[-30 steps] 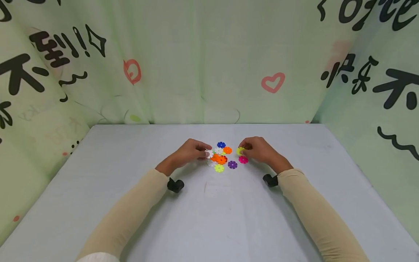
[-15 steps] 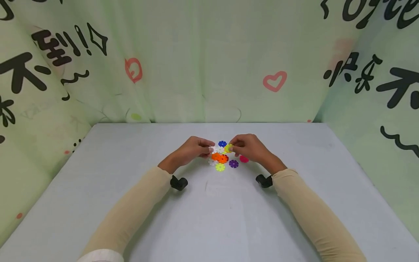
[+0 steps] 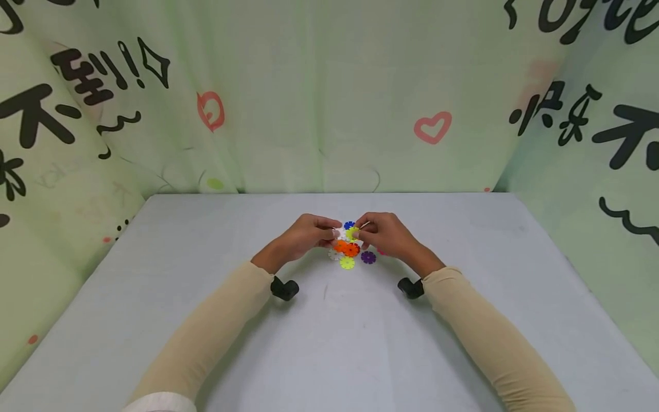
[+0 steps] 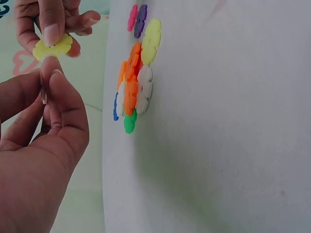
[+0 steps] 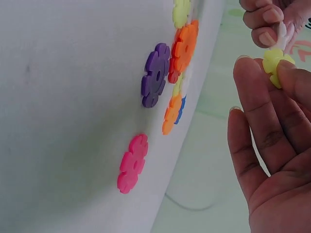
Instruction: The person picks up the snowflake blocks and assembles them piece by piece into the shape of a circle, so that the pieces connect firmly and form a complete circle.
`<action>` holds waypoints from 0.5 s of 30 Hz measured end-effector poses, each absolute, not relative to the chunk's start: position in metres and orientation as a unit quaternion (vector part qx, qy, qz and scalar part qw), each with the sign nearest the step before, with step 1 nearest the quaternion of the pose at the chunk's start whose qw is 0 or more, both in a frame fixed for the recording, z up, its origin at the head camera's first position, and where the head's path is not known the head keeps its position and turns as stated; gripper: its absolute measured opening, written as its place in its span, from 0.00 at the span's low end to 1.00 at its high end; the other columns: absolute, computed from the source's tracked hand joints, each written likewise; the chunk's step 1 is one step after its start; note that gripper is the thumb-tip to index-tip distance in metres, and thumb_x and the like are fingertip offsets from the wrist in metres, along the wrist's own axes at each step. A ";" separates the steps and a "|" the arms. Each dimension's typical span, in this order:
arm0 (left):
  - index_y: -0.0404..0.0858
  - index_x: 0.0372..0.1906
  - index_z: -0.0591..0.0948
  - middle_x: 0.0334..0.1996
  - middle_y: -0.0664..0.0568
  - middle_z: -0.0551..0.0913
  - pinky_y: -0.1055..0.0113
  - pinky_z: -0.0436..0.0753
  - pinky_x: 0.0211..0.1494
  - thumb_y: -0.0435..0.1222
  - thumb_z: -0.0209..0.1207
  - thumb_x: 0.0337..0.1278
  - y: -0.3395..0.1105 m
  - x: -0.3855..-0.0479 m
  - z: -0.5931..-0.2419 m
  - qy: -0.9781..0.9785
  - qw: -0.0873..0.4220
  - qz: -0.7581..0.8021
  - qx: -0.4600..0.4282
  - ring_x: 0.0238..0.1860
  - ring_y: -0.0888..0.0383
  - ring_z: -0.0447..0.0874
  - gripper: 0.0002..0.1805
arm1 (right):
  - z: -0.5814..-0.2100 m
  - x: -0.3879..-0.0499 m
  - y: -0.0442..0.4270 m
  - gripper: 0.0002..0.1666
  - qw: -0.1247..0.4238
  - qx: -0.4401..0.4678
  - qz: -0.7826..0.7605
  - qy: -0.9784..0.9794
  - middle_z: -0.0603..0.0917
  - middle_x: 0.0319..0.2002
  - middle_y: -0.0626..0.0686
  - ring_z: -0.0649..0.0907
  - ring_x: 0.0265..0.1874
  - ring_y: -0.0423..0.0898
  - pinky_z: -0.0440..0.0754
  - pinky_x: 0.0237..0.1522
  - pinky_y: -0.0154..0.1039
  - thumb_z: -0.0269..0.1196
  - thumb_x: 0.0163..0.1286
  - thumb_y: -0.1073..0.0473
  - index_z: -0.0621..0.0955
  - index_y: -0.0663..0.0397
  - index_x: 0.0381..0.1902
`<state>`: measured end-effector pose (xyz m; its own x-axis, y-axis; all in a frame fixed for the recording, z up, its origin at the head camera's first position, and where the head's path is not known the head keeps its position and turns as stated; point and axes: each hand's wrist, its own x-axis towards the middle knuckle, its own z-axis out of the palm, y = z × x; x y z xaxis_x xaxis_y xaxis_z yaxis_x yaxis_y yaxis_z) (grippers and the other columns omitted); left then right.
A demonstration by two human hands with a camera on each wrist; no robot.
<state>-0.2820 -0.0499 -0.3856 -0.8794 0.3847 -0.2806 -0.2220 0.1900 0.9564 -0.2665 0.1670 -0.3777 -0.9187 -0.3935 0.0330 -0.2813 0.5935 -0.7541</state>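
Note:
The left hand (image 3: 301, 236) pinches a white flower-shaped disc (image 5: 281, 36), seen edge-on in the wrist views. Between thumb and fingers the right hand (image 3: 392, 236) grips a yellow disc (image 5: 274, 67). Both discs are held above the table, close together; in the right wrist view their edges appear to meet, though whether they interlock I cannot tell. Under the hands lie several loose discs: orange (image 3: 352, 250), purple (image 3: 368, 257), another yellow one (image 3: 347, 262), blue (image 3: 349, 225), white (image 4: 144, 90), green (image 4: 129, 121) and pink (image 5: 132, 164).
The discs lie in a loose cluster on a white-covered table (image 3: 340, 343), toward its far edge. Pale green curtains (image 3: 319, 97) with black writing and red drawings stand behind and at both sides. A small black device (image 3: 285, 289) is on each wrist.
The right hand has moved left with the yellow disc, from beside the pink disc to the white disc in the left hand. My left hand has shifted slightly right.

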 end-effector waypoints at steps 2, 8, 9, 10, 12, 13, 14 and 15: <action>0.33 0.57 0.79 0.45 0.44 0.83 0.64 0.81 0.51 0.31 0.60 0.65 -0.049 -0.281 -0.386 0.730 0.239 0.637 0.055 0.37 0.55 0.82 0.17 | -0.379 -0.265 0.165 0.09 0.070 -0.186 -0.410 0.890 0.87 0.36 0.58 0.86 0.29 0.51 0.81 0.30 0.43 0.63 0.69 0.61 0.80 0.60 0.45; 0.32 0.56 0.79 0.45 0.45 0.83 0.66 0.82 0.49 0.31 0.60 0.64 -0.048 -0.280 -0.388 0.728 0.237 0.641 0.057 0.37 0.54 0.82 0.17 | -0.384 -0.266 0.165 0.09 0.053 -0.193 -0.388 0.899 0.87 0.37 0.56 0.86 0.29 0.48 0.84 0.39 0.43 0.64 0.69 0.61 0.82 0.59 0.44; 0.32 0.56 0.80 0.45 0.45 0.83 0.65 0.82 0.49 0.31 0.60 0.64 -0.048 -0.280 -0.388 0.728 0.235 0.641 0.058 0.37 0.54 0.82 0.17 | -0.384 -0.266 0.165 0.09 0.050 -0.193 -0.383 0.902 0.87 0.37 0.56 0.86 0.29 0.48 0.84 0.39 0.41 0.64 0.69 0.61 0.82 0.59 0.44; 0.32 0.56 0.80 0.44 0.44 0.83 0.66 0.82 0.48 0.31 0.60 0.64 -0.048 -0.280 -0.388 0.728 0.233 0.642 0.059 0.37 0.54 0.82 0.17 | -0.384 -0.266 0.165 0.09 0.049 -0.193 -0.378 0.904 0.87 0.37 0.55 0.86 0.28 0.47 0.84 0.39 0.41 0.64 0.68 0.61 0.82 0.59 0.44; 0.31 0.56 0.79 0.43 0.44 0.83 0.66 0.82 0.48 0.31 0.60 0.64 -0.048 -0.281 -0.388 0.726 0.230 0.646 0.058 0.36 0.54 0.82 0.17 | -0.383 -0.266 0.166 0.09 0.051 -0.193 -0.373 0.906 0.87 0.36 0.55 0.86 0.28 0.47 0.84 0.37 0.40 0.64 0.69 0.61 0.83 0.59 0.45; 0.31 0.56 0.79 0.43 0.44 0.84 0.66 0.82 0.48 0.30 0.60 0.64 -0.048 -0.281 -0.389 0.724 0.228 0.649 0.056 0.36 0.54 0.82 0.17 | -0.383 -0.266 0.166 0.10 0.055 -0.195 -0.373 0.906 0.87 0.37 0.55 0.86 0.29 0.47 0.84 0.37 0.40 0.64 0.69 0.62 0.83 0.60 0.46; 0.31 0.56 0.79 0.43 0.44 0.84 0.66 0.82 0.48 0.30 0.60 0.64 -0.048 -0.281 -0.389 0.722 0.227 0.652 0.055 0.36 0.55 0.82 0.17 | -0.383 -0.265 0.166 0.11 0.060 -0.198 -0.372 0.905 0.87 0.37 0.55 0.86 0.29 0.47 0.84 0.37 0.40 0.63 0.69 0.62 0.83 0.60 0.48; 0.31 0.56 0.79 0.42 0.44 0.84 0.66 0.82 0.47 0.30 0.61 0.64 -0.048 -0.281 -0.389 0.720 0.225 0.654 0.052 0.36 0.55 0.82 0.17 | -0.383 -0.265 0.166 0.12 0.065 -0.202 -0.371 0.904 0.87 0.38 0.56 0.86 0.30 0.47 0.84 0.38 0.40 0.63 0.69 0.63 0.82 0.60 0.50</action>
<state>-0.2809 -0.0480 -0.3892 -0.8931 0.3697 -0.2562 -0.2194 0.1390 0.9657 -0.2651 0.1657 -0.3829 -0.9101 -0.4130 0.0326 -0.3169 0.6433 -0.6970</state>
